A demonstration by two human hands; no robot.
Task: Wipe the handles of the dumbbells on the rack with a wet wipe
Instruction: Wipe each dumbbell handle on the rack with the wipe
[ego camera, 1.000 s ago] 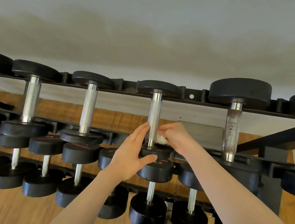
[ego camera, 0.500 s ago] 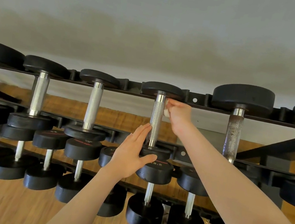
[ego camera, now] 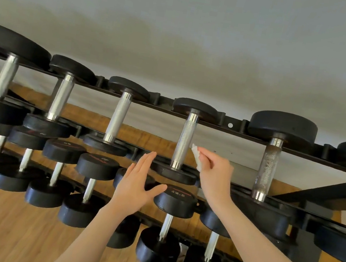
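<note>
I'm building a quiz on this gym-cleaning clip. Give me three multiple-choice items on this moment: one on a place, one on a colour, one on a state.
1. Where is the wet wipe?
A. Pinched in the right hand, just right of a top-row handle
B. Draped over a dumbbell head
C. On the floor

2. What colour are the dumbbell heads?
A. Red
B. Black
C. Yellow

3. How is the left hand?
A. Gripping a handle
B. Clenched in a fist
C. Open, fingers straight, holding nothing

Answers:
1 A: the right hand pinches the wipe beside the knurled handle, apart from it.
2 B: every head, such as the one marked 22.5, is black.
3 C: the left hand has straight fingers and grips nothing.
</note>
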